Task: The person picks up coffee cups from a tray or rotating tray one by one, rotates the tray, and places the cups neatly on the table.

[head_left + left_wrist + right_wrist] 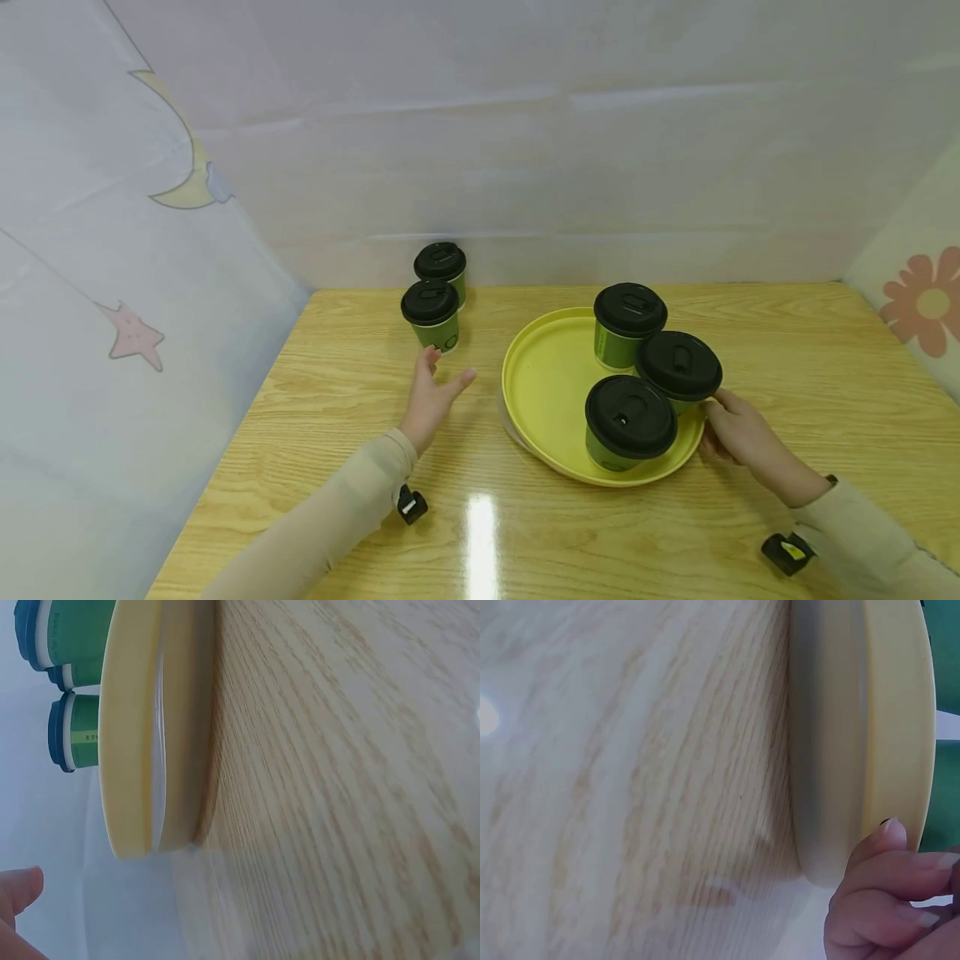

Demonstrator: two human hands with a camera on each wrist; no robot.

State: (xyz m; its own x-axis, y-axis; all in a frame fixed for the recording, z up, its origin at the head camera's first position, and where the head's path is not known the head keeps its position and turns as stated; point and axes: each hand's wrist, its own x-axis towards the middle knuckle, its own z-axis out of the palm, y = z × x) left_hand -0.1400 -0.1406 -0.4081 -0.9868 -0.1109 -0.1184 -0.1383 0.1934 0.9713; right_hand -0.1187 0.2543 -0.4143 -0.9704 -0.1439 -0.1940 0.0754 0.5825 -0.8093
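A round yellow tray (551, 383) lies on top of a round beige base (184, 750). On the tray's right half stand three green paper cups with black lids: one at the back (617, 346), one at the right (680, 367) and one in front (630, 421). With curled fingers, my right hand (746, 433) grips the tray's rim beside the right cup. My left hand (431, 400), thumb spread away from the fingers, reaches toward a smaller green lidded cup (437, 329); whether its fingertips touch that cup I cannot tell. Another such cup (442, 265) stands just behind it.
The wooden table (337, 400) ends at a pale cloth backdrop (525, 167) close behind the two left cups. At the left and right, more printed cloth hangs. Black wrist cameras (411, 504) sit under both sleeves.
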